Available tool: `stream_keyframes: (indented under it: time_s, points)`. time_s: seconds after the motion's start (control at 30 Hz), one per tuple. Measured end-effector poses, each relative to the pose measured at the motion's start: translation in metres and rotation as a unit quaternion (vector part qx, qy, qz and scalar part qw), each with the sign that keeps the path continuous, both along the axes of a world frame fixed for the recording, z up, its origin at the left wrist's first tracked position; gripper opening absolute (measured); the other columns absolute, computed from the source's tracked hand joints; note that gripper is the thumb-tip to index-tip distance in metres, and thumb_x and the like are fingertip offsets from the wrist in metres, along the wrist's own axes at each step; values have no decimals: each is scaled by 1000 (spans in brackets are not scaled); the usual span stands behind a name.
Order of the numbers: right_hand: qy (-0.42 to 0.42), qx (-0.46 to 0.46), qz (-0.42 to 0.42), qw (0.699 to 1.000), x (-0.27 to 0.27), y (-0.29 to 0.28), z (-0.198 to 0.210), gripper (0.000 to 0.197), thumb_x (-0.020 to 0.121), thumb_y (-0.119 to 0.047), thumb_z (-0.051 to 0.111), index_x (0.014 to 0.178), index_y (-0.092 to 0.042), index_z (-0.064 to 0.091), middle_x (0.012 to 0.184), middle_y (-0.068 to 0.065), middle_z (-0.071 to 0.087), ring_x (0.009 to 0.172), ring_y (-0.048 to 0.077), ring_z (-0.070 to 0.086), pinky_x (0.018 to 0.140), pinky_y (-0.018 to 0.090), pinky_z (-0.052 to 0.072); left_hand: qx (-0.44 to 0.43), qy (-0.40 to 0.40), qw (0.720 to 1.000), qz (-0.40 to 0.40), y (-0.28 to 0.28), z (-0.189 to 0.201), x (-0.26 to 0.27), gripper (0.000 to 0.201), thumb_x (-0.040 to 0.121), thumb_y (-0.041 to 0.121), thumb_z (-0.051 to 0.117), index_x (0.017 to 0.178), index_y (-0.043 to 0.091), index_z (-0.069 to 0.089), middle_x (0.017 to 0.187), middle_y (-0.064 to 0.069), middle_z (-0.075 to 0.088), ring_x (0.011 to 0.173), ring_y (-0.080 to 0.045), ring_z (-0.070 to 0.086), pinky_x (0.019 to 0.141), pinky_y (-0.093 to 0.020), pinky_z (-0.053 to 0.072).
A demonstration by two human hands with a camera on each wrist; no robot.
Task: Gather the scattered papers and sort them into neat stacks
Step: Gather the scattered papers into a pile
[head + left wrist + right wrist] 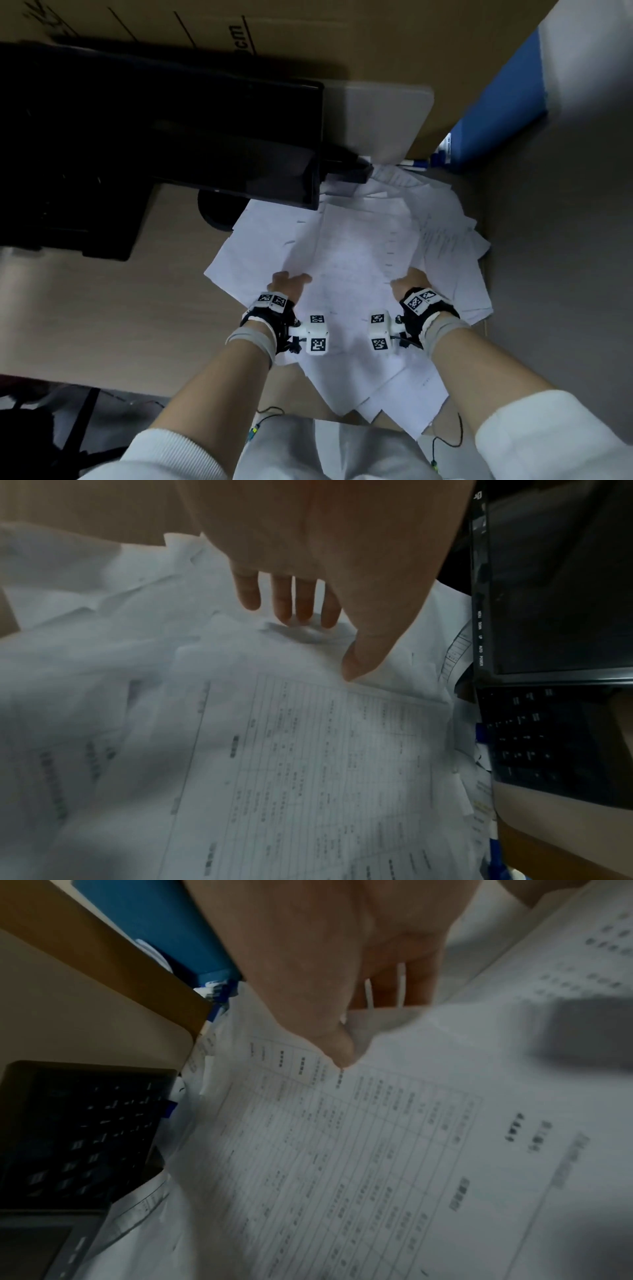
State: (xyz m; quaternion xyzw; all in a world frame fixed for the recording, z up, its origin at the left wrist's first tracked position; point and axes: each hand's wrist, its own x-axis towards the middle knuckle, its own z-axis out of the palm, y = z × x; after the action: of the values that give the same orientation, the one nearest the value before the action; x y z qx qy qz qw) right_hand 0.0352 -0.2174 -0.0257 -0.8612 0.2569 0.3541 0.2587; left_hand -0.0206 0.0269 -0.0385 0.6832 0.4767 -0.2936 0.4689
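Papers (pixel 352 246): left hand (pixel 289 282), right hand (pixel 409 282) grip opposite edges.

Dim, bluish, blurred, wide-angle edge distortion.

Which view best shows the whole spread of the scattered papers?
The head view: the papers show whole, fanned over the desk and overhanging its near edge. The left wrist view shows only the part near the left hand; the right wrist view only a gridded form at the right hand.
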Motion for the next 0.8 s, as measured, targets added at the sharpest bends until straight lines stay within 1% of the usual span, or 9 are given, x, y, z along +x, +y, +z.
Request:
stream_keyframes:
  time_s: [0.13, 0.23, 0.27, 0.37, 0.43, 0.5, 0.57, 0.7, 0.8]
  points:
    - [-25, 17, -15, 999, -9, 11, -11, 46, 94, -6, 47, 139, -13, 44, 121, 13, 59, 88, 28, 54, 81, 31, 47, -46, -15, 999, 22, -4, 6, -3, 92, 72, 41, 80, 149, 9, 40, 137, -19, 57, 124, -41, 57, 104, -49, 48]
    - [1, 57, -37, 998, -11, 21, -12, 60, 95, -16, 58, 149, -7, 33, 141, 14, 51, 117, 32, 55, 92, 32, 44, -50, -32, 997, 44, -3, -8, -8, 92, 55, 51, 74, 133, 4, 55, 121, -19, 67, 104, -38, 66, 94, -49, 55]
    - [14, 65, -30, 997, -12, 23, -9, 64, 95, -22, 61, 150, -4, 32, 146, 13, 47, 126, 32, 51, 97, 32, 43, -43, -41, 997, 46, -2, -9, -10, 86, 58, 51, 70, 128, 3, 57, 118, -16, 68, 100, -35, 66, 93, -47, 56]
    - [27, 27, -1, 999, -14, 22, -6, 51, 97, -24, 55, 143, -2, 44, 141, 15, 53, 117, 32, 57, 92, 33, 49, -32, -71, 997, -16, -2, 4, -8, 35, 96, 30, 53, 108, 0, 65, 99, -14, 63, 88, -29, 58, 78, -35, 46]
    - [8, -31, -2, 999, -15, 18, -1, 34, 98, -16, 48, 129, -3, 54, 131, 16, 60, 110, 33, 59, 92, 35, 49, -38, -93, 995, -6, 1, -1, -6, 32, 101, 24, 48, 88, 2, 66, 88, -20, 61, 79, -30, 55, 73, -40, 49]
    - [21, -103, -2, 994, -14, 9, 4, 31, 100, -10, 43, 127, 0, 53, 136, 20, 54, 123, 34, 51, 106, 39, 39, -56, -102, 993, 35, 4, -12, -4, 30, 101, 24, 51, 98, -2, 67, 85, -19, 63, 77, -30, 59, 78, -46, 55]
    - [28, -131, -23, 991, -13, 0, 6, 37, 99, -11, 43, 134, 1, 46, 142, 22, 46, 129, 35, 44, 108, 41, 35, -50, -93, 994, 30, 4, -17, 0, 30, 99, 21, 52, 108, -4, 66, 86, -19, 64, 76, -29, 58, 75, -42, 52]
    - [-2, 21, -111, 994, -14, -8, 0, 58, 92, -24, 60, 141, -4, 36, 131, 15, 55, 107, 32, 57, 82, 34, 46, -62, -101, 993, 10, -5, -12, 0, 19, 97, 16, 58, 109, 5, 68, 102, -17, 70, 94, -33, 67, 92, -50, 56]
    - [3, 105, -102, 989, -14, 2, 0, 71, 80, -29, 75, 139, -6, 42, 132, 10, 57, 116, 31, 57, 97, 37, 47, -96, -84, 992, -7, -8, 0, -6, 19, 99, 13, 57, 112, 1, 67, 103, -16, 65, 93, -31, 63, 93, -53, 56]
